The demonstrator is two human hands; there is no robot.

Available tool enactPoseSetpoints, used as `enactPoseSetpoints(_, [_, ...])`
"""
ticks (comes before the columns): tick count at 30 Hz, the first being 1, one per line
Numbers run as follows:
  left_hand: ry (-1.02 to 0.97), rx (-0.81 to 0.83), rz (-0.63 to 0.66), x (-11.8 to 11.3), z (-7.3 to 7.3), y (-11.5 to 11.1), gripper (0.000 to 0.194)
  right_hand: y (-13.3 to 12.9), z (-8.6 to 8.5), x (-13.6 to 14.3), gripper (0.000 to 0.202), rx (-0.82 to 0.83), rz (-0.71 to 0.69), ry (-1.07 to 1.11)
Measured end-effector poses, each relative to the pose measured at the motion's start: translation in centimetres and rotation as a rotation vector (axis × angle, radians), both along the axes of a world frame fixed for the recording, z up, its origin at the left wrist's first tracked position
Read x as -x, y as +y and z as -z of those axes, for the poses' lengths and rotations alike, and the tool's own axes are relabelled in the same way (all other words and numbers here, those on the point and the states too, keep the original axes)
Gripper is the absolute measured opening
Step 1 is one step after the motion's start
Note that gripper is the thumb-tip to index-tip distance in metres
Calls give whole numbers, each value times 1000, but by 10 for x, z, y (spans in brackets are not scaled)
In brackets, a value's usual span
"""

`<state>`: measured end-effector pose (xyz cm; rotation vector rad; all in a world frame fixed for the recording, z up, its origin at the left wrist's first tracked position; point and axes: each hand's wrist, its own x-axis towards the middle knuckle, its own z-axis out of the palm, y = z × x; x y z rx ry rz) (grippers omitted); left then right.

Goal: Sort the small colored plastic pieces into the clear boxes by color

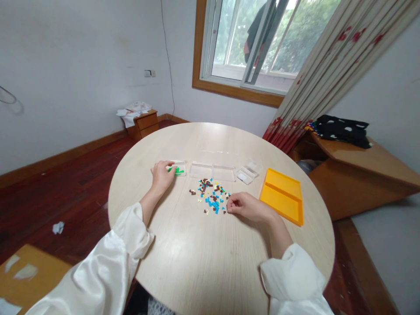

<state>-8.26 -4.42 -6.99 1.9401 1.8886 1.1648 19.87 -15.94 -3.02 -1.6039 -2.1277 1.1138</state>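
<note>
Small blue, brown, yellow and cream pieces [213, 201] lie scattered in a loose pile at the middle of the round table. My left hand [162, 177] is at a clear tray [183, 163] that holds green pieces [177, 170]; its fingers are bent over the tray's left side, and whatever lies between them is too small to tell. At the right edge of the pile, my right hand [241, 205] has its fingertips pinched together near the tabletop; anything in the pinch is hidden.
Behind the pile stand a clear two-part tray [212, 166] and a small clear box [244, 176]. A yellow divided tray [284, 191] lies to the right on the table [197, 258]. A wooden cabinet [354, 175] stands beyond the right edge.
</note>
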Motion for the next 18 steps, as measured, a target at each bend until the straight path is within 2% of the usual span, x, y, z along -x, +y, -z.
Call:
enactPoseSetpoints(3, [-58,-85,107,-6,-2,-6,13,1,-3,5,15,-137,125,64])
enactPoseSetpoints(6, [-102,-177,338,-19,-4,-20,8,4,-1,11,14,-308,267,146])
enactPoseSetpoints(10, [-132,-214,647,-44,-4,-45,8,7,9,26,11,-458,333,295])
enactPoseSetpoints(13, [-137,-200,791,-57,-4,-59,11,7,17,40,10,-461,340,423])
enactPoseSetpoints(18, [-138,-213,852,-63,-5,-67,14,8,24,54,10,-361,333,600])
